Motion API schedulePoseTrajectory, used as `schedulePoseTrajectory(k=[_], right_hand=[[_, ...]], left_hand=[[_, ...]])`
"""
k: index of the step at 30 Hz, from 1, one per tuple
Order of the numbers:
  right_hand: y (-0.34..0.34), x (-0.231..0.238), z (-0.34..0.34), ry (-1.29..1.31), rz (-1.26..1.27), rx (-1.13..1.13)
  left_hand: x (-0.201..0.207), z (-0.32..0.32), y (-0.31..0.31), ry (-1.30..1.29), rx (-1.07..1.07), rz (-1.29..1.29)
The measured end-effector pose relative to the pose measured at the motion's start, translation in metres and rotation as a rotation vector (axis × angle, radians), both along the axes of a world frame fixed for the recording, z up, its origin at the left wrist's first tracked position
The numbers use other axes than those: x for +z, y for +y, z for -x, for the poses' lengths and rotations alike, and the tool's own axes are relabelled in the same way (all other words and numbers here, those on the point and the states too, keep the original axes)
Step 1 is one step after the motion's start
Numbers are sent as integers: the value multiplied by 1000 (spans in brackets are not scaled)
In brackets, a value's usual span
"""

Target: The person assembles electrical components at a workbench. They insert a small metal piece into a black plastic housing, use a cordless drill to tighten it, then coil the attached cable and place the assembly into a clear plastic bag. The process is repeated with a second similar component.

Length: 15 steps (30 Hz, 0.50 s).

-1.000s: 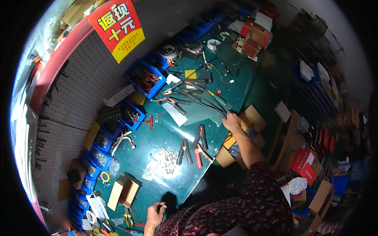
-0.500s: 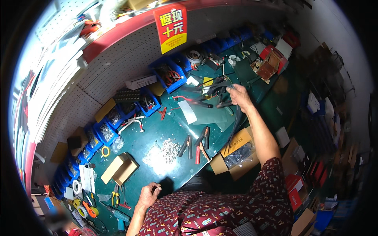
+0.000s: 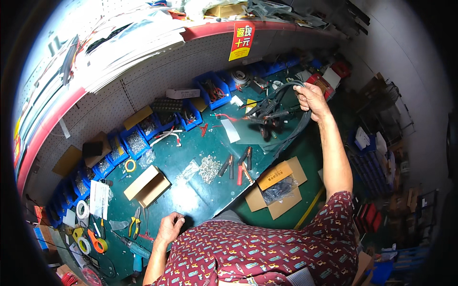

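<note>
My right hand (image 3: 312,99) is closed round a bundle of black cables (image 3: 301,125), raised over the far right of the bench. Black-handled clamps (image 3: 269,113) hang in a cluster from the bundle, just left of that hand. My left hand (image 3: 169,227) lies at the bench's near edge, fingers loosely curled, with nothing seen in it. Ahead of it stands an open cardboard box (image 3: 148,185). Two pairs of clamps, one black (image 3: 226,166) and one with a red handle (image 3: 240,174), lie near the front edge beside a heap of small metal parts (image 3: 209,169).
Blue bins (image 3: 135,143) of small parts line the pegboard. Yellow-handled pliers (image 3: 136,224), a teal power tool (image 3: 136,251) and tape rolls (image 3: 82,209) lie at left. An open carton (image 3: 281,188) with a bagged item sits below the front edge at right.
My right hand has lifted the cables up and to the right, and the clamps now hang bunched together. The view has shifted; my left hand stays near the bench edge.
</note>
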State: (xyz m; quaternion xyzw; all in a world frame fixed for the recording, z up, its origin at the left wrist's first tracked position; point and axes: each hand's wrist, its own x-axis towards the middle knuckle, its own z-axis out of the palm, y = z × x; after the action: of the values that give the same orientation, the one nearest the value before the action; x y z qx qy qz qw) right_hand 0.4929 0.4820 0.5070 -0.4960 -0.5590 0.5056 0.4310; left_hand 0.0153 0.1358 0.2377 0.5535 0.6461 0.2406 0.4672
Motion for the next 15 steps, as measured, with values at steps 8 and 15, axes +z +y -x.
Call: schedulePoseTrajectory(k=[8, 15], right_hand=[[-73, 67, 62, 97, 138, 175], [-100, 42, 161, 302, 204, 221]], left_hand=[[-6, 21, -7, -67, -73, -101], [1, 25, 0, -172, -119, -126]])
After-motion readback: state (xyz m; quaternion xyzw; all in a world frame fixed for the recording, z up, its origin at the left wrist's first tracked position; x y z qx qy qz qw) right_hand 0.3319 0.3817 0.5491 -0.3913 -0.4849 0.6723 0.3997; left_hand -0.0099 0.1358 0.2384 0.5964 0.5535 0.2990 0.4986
